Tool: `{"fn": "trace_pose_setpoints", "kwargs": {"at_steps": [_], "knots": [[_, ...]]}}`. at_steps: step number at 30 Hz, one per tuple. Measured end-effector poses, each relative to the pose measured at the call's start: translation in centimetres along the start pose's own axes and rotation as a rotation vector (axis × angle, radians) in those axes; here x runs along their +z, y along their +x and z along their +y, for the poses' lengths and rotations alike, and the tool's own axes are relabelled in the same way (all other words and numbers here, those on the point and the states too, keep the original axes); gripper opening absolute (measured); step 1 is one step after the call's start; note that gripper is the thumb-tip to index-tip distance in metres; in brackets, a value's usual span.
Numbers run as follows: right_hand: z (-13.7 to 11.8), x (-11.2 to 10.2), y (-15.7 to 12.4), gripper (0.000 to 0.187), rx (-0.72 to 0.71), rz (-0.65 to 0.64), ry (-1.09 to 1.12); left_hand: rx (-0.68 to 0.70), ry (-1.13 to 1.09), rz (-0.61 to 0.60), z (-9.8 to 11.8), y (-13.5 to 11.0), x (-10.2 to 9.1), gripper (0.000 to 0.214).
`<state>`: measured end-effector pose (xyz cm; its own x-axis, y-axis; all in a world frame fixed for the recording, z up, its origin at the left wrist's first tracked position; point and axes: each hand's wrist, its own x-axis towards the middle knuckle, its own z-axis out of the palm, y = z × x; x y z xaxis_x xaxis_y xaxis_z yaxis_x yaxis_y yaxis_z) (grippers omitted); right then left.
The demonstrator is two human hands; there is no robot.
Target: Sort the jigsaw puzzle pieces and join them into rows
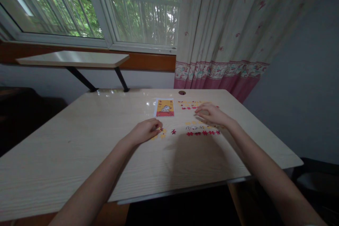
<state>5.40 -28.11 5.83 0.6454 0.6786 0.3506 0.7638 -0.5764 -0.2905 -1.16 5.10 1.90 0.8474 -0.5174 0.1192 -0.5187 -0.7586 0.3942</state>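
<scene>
My left hand [145, 130] is closed, its thumb and forefinger around a small yellow-and-dark puzzle piece [161, 129]. Several loose yellow puzzle pieces [162, 135] lie beside and under its fingertips. A single red piece [173, 131] sits to the right of them. My right hand [210, 113] is over the sorted pieces with its fingers curled together; what they hold, if anything, is hidden. Below that hand runs a row of red pieces [203, 133], with white-and-black pieces [194, 127] just above it. Behind the hand are more red pieces [186, 108], partly covered.
A picture card [165, 108] with a white animal on yellow and red lies between and beyond my hands. The wooden desk [79, 141] has a round cable hole [182, 93] at its back edge. A raised shelf [74, 59] stands back left, and a curtain [212, 42] hangs behind.
</scene>
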Motion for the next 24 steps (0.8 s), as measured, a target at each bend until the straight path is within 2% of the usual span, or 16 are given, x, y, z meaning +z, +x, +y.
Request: {"fn": "trace_pose_setpoints", "kwargs": {"at_steps": [5, 10, 13, 16, 18, 21, 24], "knots": [[-4.2, 3.4, 2.6, 0.025, -0.142, -0.074, 0.009, 0.004, -0.016, 0.017, 0.4, 0.0, 0.0, 0.012], [-5.5, 6.3, 2.9, 0.027, -0.211, 0.012, -0.021, 0.010, -0.105, 0.052, 0.8, 0.0, -0.2, 0.012], [-5.7, 7.8, 2.2, 0.024, -0.207, 0.110, -0.039, -0.033, -0.324, 0.143, 1.3, 0.2, 0.2, 0.016], [-6.2, 8.7, 1.6, 0.023, -0.209, 0.217, -0.048, -0.127, -0.701, 0.221, 1.7, 0.8, 1.2, 0.022], [-6.9, 9.0, 1.4, 0.024, -0.207, 0.294, -0.045, -0.169, -0.904, 0.225, 1.9, 1.1, 1.9, 0.024], [-7.9, 9.1, 1.5, 0.026, -0.199, 0.380, -0.044, -0.192, -1.018, 0.164, 2.3, 1.4, 2.5, 0.026], [-8.5, 9.0, 1.6, 0.025, -0.213, 0.385, -0.059, -0.191, -1.001, 0.120, 2.6, 1.4, 2.5, 0.027]]}}
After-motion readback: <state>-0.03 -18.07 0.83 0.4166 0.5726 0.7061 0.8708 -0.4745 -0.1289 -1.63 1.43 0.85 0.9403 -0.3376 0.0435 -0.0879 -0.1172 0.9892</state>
